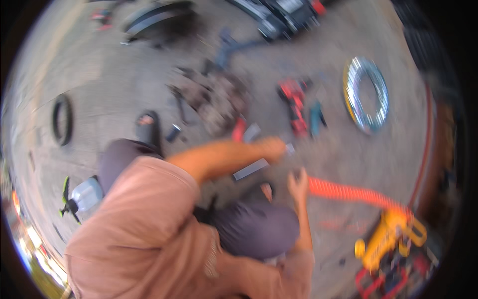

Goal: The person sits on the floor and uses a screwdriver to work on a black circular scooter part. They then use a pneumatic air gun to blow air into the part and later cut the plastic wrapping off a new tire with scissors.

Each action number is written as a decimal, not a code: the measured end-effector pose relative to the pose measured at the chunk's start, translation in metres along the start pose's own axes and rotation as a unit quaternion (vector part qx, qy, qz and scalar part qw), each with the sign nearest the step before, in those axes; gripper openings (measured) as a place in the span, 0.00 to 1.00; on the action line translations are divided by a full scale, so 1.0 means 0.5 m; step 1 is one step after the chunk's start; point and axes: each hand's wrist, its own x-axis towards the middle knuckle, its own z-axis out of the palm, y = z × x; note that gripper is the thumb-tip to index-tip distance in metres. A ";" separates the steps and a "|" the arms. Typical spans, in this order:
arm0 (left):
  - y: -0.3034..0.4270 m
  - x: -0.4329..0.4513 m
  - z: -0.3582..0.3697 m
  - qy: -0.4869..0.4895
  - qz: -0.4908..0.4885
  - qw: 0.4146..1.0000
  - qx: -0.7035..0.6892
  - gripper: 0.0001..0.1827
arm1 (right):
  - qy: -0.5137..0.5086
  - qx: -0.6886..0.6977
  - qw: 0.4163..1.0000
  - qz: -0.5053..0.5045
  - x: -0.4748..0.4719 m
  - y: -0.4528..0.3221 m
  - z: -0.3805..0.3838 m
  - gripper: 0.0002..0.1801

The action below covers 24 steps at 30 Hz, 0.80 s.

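Note:
My left hand (275, 149) reaches across from the upper side, fingers curled and blurred. A small pale, shiny piece (290, 149) shows at its fingertips; whether it is held is unclear. Below and to the right, my right hand (298, 182) is at the near end of an orange coiled hose (343, 188) and appears to grip it, with something dark between thumb and fingers. The hose runs to a yellow tool or device (384, 239). A flat grey strip (251, 169) lies under my left forearm. Ahead sits a brownish, blurred mechanical part (224, 99).
A red-and-black cordless power tool (295, 106) and a teal tool (316, 117) lie beyond my hands. Farther right is a shiny wrapped ring-shaped roll (366, 95). A black tyre (62, 119) and a clear container (86, 194) are at left. Red racks (381, 282) stand lower right.

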 end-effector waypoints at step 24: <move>0.028 0.023 -0.001 0.052 0.029 0.998 -0.033 0.15 | 0.092 0.022 0.984 -0.152 -0.024 -0.011 -0.069 0.21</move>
